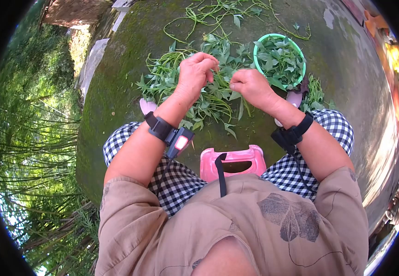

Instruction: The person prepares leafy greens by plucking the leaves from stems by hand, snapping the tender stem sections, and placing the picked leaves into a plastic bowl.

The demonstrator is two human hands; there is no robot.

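Above a heap of leafy green vines (pixel 218 103), my two hands are raised close together with a small gap between them. My left hand (pixel 196 71) is closed, its fingers bent toward the thumb; what lies in them is too small to make out. My right hand (pixel 251 86) is curled into a pinch, apparently on a thin leafy stem, with green leaves just under the fingertips. Beside the right hand stands a light green basket (pixel 255 56), filled with picked leaves (pixel 280 62).
Long bare stems (pixel 208 16) are strewn on the mossy concrete ground (pixel 130 83) beyond the heap. A smaller leafy bunch (pixel 315 94) lies by the right foot. A pink plastic stool (pixel 208 161) shows between the knees. Greenery borders the left side.
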